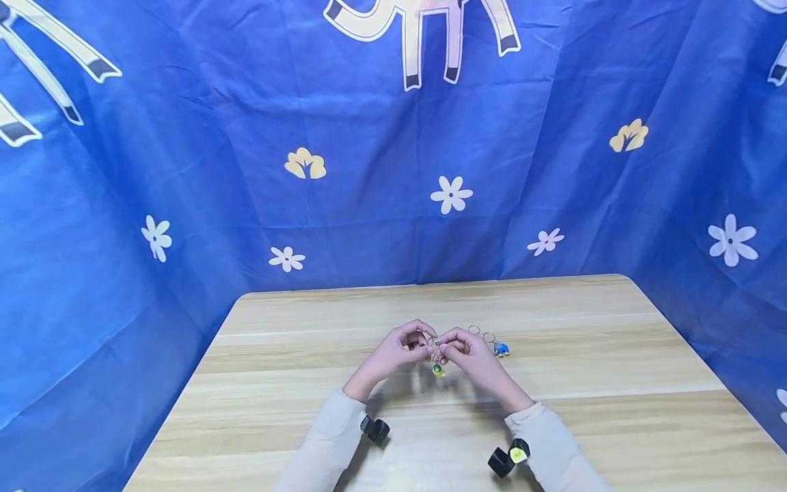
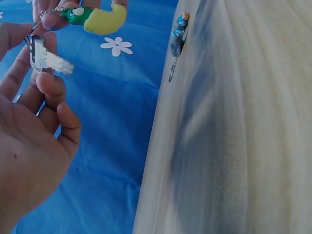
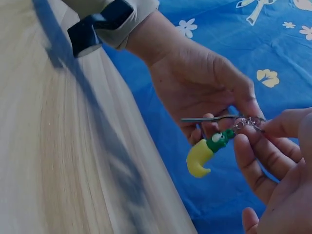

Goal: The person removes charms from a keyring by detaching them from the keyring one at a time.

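Note:
Above the table, my left hand (image 1: 393,352) and right hand (image 1: 470,355) meet, fingertips close together, each pinching part of one small metal ring (image 3: 251,122) and chain. From the chain hangs a keychain charm (image 3: 200,156) with a green head and a curved yellow body. A flat, shiny metal piece (image 2: 51,58) hangs at the ring by my left fingers; in the right wrist view it appears as a thin bar. My fingertips partly hide the ring.
A blue figure keychain (image 1: 501,349) lies on the wooden table (image 1: 295,403) beyond my right hand, with a metal ring (image 1: 488,337) beside it. Another ring (image 1: 473,329) lies to its left. A blue patterned cloth (image 1: 369,225) hangs behind the table.

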Motion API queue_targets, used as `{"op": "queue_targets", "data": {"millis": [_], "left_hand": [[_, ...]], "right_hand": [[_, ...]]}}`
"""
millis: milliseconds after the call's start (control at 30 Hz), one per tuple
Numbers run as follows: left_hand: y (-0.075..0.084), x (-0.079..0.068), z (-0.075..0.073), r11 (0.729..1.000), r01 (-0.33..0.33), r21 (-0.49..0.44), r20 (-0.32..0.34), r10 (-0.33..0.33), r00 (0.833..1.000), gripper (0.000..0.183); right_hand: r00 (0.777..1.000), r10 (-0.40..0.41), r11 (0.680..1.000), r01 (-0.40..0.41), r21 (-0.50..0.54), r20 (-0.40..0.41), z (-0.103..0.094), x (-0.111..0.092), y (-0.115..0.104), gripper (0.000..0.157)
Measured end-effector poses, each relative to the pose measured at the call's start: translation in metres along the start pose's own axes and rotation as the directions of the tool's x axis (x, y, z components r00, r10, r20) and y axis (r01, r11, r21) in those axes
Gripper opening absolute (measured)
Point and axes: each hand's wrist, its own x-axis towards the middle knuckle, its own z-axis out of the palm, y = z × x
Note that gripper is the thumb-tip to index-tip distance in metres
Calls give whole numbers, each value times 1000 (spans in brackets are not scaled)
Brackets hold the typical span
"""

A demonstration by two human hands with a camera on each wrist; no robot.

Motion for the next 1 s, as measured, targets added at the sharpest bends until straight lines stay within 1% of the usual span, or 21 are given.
{"op": "queue_targets", "data": {"millis": [100,200,300,433,500,567,700,800,933,1000], "left_hand": [[1,0,-1,999,-10,32,1,10,1000,27],[4,-1,-2,998,-1,56,-3,1,1000,29],[7,-1,-2,994,-15,109,-12,17,1000,30],[10,-2,-1,984,-29,178,-28,34,999,27],[8,-2,-1,982,-19,190,-39,27,999,25],[-1,0,-1,982,-14,189,-49,23,999,23],[-19,6,-3,982,-31,187,-60,43,997,17],[-22,8,-4,981,-41,190,-63,54,997,15],[-20,7,-3,986,-2,164,-67,13,998,17],[-20,6,-2,989,12,145,-65,-2,998,19]], "right_hand": [[1000,28,999,-28,15,3,-1,0,-3,24],[999,46,998,-46,34,5,-3,1,-3,26],[998,55,995,-56,84,16,-6,2,-3,29],[997,71,986,-73,147,17,-7,3,-1,28],[998,70,985,-71,155,8,-6,4,0,28],[998,68,986,-65,153,-14,-5,3,0,27],[998,36,993,-30,117,-53,-2,1,-1,26],[998,11,997,-6,74,-67,0,0,-2,24],[998,-3,1000,4,26,-60,1,-1,-3,22],[999,-3,1000,4,20,-54,2,-1,-4,22]]}}
